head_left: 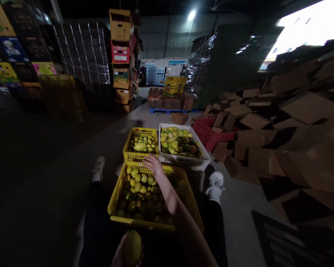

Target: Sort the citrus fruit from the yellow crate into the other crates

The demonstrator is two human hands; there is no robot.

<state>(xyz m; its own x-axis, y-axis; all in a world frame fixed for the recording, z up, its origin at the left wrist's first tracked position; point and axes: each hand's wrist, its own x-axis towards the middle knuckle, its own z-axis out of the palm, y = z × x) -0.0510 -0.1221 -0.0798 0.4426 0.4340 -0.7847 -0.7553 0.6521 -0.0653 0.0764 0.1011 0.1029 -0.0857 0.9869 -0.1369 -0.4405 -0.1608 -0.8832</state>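
My left hand point(122, 249), low in the view and partly in shadow, is closed around a yellow-green lemon point(132, 246). My right hand point(154, 165) reaches over the large yellow crate point(153, 224), its fingers stretched out near that crate's far rim. Lemons point(137, 178) lie in the large crate, many of them dark in the shade. Just beyond the fingertips is a smaller yellow crate point(125, 152) with lemons and one larger yellow fruit point(140, 147). To its right, a white crate point(184, 160) holds yellow, green and a few orange-toned fruits.
Flattened and open cardboard boxes point(256, 122) heap up on the right, with a red crate point(202, 135) at their edge. Behind stand stacked cartons point(121, 55), wrapped pallets point(83, 63) and a blue pallet point(167, 111). My shoes point(216, 181) flank the crates.
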